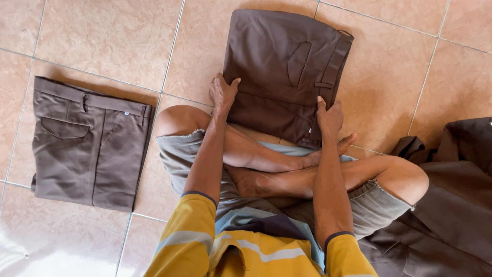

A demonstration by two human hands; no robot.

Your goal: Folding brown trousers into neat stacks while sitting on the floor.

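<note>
I sit cross-legged on a tiled floor. A folded pair of dark brown trousers (279,66) lies on the tiles just beyond my shins, waistband to the right. My left hand (223,93) presses flat on its near left edge, fingers spread. At the near right corner, by the waistband, my right hand (329,116) rests on the cloth with its fingers curled over the edge. Whether the right hand pinches the fabric is unclear.
A second folded pair of grey-brown trousers (87,143) lies on the floor at my left. A heap of unfolded brown garments (451,205) sits by my right knee. Beige floor tiles (107,36) stretch all around.
</note>
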